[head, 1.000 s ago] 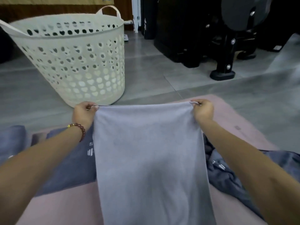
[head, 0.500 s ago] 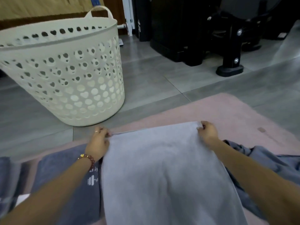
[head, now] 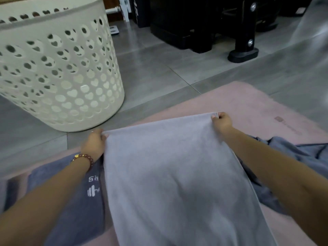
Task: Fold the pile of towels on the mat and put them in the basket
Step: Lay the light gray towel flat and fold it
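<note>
A light grey towel [head: 177, 178] is stretched out in front of me over the pink mat [head: 248, 103]. My left hand [head: 94, 144] pinches its far left corner and my right hand [head: 221, 121] pinches its far right corner. A darker blue-grey towel [head: 76, 197] with a white dumbbell logo lies flat under my left forearm. Another crumpled blue-grey towel [head: 301, 157] lies to the right, partly hidden by my right arm. The cream perforated basket [head: 58, 68] stands on the floor at the upper left, just beyond the mat's edge.
Grey floor tiles [head: 159, 68] stretch beyond the mat. Black furniture and a black stand foot [head: 243, 55] sit at the back right. A wooden wall and a white object are behind the basket.
Both hands lowered the light grey towel's far edge from held up in the air down toward the mat, keeping their grip on the corners. My view tilted down and nearer the basket.
</note>
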The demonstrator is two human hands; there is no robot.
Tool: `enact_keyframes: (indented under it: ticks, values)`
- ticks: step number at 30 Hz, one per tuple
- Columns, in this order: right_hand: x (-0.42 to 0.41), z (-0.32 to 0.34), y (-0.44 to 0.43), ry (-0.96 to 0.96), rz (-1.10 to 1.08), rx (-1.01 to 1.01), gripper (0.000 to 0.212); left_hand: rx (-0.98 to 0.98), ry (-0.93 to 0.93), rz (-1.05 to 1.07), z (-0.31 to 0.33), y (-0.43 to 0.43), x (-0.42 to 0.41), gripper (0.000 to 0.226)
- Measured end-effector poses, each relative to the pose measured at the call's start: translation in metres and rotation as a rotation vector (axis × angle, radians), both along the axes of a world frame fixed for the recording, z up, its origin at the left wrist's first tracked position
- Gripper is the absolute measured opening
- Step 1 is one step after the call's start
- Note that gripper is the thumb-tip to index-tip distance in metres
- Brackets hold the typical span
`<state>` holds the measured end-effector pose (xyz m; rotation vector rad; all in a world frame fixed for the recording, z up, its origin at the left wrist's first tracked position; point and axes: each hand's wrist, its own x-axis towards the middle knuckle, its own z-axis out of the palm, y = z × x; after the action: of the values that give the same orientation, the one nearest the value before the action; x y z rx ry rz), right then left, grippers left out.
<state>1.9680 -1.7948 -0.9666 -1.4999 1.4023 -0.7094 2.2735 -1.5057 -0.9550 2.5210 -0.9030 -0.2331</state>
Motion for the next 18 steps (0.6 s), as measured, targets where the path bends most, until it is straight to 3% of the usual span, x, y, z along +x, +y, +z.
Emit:
enact_keyframes:
  ticks: [3, 6, 8, 11, 14, 18]
  values:
    - [-0.001, 0.005, -0.002, 0.053, 0.028, 0.014, 0.017, 0.045, 0.000, 0.021, -0.003, -0.006, -0.011, 0.016]
    - [0.001, 0.012, 0.016, 0.224, 0.190, -0.050, 0.068, 0.062, -0.093, 0.087, -0.004, -0.004, -0.035, 0.041]
    - [0.001, 0.020, 0.039, 0.385, 0.286, -0.213, 0.086, 0.013, -0.176, 0.130, 0.003, -0.001, -0.066, 0.051]
    - [-0.026, 0.031, 0.092, 0.539, 0.556, -0.514, 0.082, -0.067, -0.177, 0.020, 0.004, 0.023, -0.129, 0.055]
    - [-0.080, 0.029, 0.156, 0.414, 0.766, -0.593, 0.070, -0.034, 0.000, -0.055, -0.007, 0.073, -0.197, 0.083]
    - [-0.155, 0.018, 0.217, 0.343, 0.644, -0.535, 0.063, -0.076, 0.205, 0.065, -0.010, 0.137, -0.272, 0.092]
